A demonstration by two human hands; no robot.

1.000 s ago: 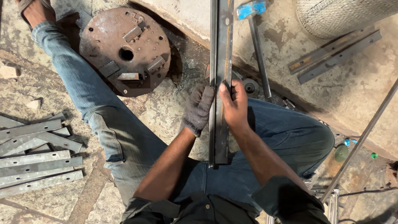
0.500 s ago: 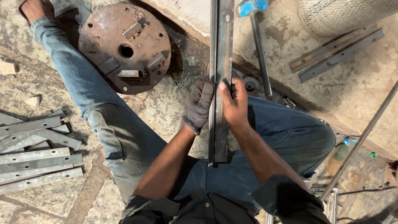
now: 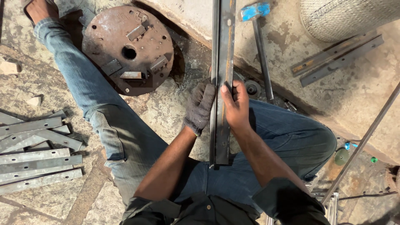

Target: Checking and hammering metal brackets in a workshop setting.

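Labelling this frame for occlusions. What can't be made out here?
Head view:
- Long steel bar: far end cut off by the top edge.
- Left hand: glove covers it, and the fingertips go behind the bar.
- Right hand: palm side hidden against the bar.
- Hammer: lower handle end lost among clutter by the knee.
- Metal strips: cut off by the left edge.
- Small green bits: too small to identify.

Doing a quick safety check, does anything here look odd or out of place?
Only the left hand wears a glove; the right hand grips the long steel bar bare. The round plate is heavily rusted.
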